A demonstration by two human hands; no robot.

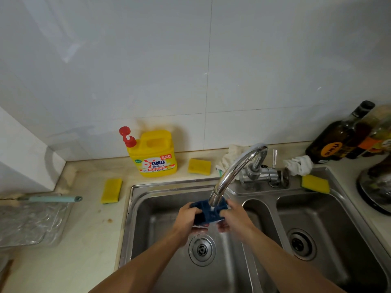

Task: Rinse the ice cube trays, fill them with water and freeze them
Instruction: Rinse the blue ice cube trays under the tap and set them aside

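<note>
A dark blue ice cube tray is held over the left basin of the steel double sink, directly under the spout of the chrome tap. Water runs from the spout onto the tray and down toward the drain. My left hand grips the tray's left end, and my right hand grips its right end. The fingers hide part of the tray's underside.
A yellow detergent jug stands on the counter behind the sink. Yellow sponges lie at the left, behind the sink and on the sink's rim. Dark bottles stand far right. A clear plastic tray lies left.
</note>
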